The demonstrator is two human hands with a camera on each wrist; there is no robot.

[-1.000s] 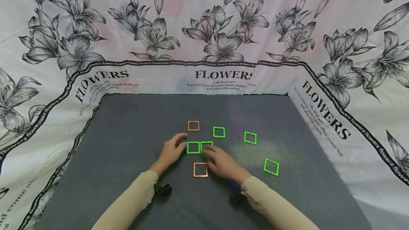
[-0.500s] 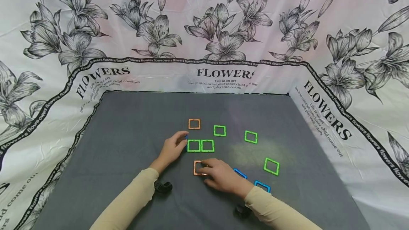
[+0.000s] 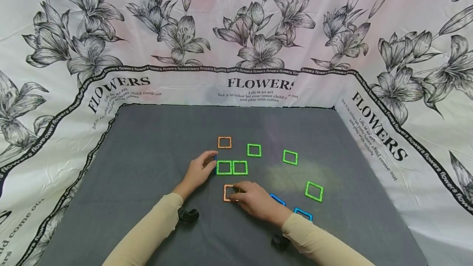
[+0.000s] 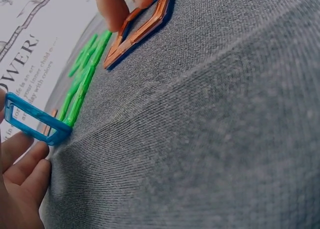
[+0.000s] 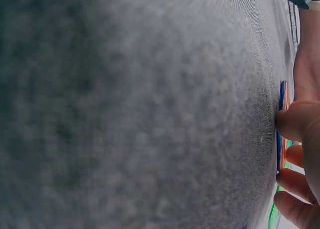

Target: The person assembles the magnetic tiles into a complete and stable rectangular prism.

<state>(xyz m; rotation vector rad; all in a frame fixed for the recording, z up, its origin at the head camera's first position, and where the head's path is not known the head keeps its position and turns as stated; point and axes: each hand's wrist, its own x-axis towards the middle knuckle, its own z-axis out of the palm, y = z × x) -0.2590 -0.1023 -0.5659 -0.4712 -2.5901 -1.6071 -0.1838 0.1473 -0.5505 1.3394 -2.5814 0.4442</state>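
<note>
Near the middle of the grey table (image 3: 166,134), your left hand (image 3: 197,173) holds a blue frame (image 4: 37,111) on edge between thumb and fingers, its foot at the left end of a joined green pair (image 3: 232,168). Whether frame and pair are actually coupled, you can't tell from here.

Closer to the table's near edge, your right hand (image 3: 258,200) grips an orange frame (image 3: 226,193) by its right side. That frame lies flat, and the wrist views show a blue layer beneath it; it could be a second frame.

Toward the far edge lie another orange frame (image 3: 224,147) and a loose green frame (image 3: 254,156). On the side of the table's right edge you have two more, a middle green frame (image 3: 290,163) and a nearer green frame (image 3: 314,199). Beside your right wrist are two blue pieces, an inner one (image 3: 278,199) and an outer one (image 3: 303,214).

The step looks like assembly: you seem to be raising a wall with one hand and collecting a part with the other. Your next move probably calls for steadying the upright blue while you lift the orange cleanly, minding whether the layer beneath comes with it.
</note>
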